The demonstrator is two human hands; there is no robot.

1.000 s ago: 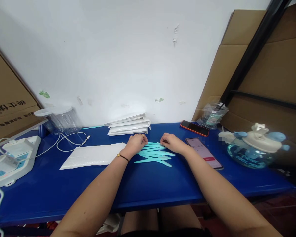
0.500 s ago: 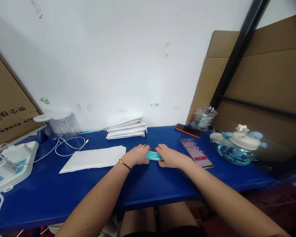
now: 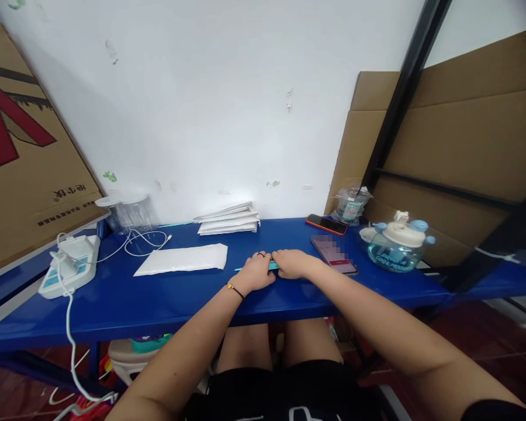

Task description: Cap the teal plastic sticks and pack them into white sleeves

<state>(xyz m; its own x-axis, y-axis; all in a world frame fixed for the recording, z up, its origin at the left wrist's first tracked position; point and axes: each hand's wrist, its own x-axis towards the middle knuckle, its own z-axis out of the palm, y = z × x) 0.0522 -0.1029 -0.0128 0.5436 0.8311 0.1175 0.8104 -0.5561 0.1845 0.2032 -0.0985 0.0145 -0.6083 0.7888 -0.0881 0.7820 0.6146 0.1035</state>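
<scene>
My left hand (image 3: pixel 256 272) and my right hand (image 3: pixel 291 264) are close together on the blue tabletop. Between them shows a bit of a teal bundle of thin strips (image 3: pixel 273 266), and the fingers of both hands are closed on it. Most of the bundle is covered by the hands; a thin teal end sticks out left of my left hand. To the left lies a flat white padded envelope (image 3: pixel 184 259), apart from the hands. Just right of my right hand is a phone (image 3: pixel 336 255) with a lit screen.
Behind the hands a stack of white envelopes (image 3: pixel 230 221) leans near the wall. An orange-edged phone (image 3: pixel 326 224) and a bottle with teal liquid (image 3: pixel 395 248) are at the right. Left are clear jars (image 3: pixel 135 215), a white cable (image 3: pixel 146 244) and a power strip (image 3: pixel 82 272).
The hands have drawn closer together, so less of the teal bundle shows between them. A thin teal end now shows at the left. The camera view has shifted.
</scene>
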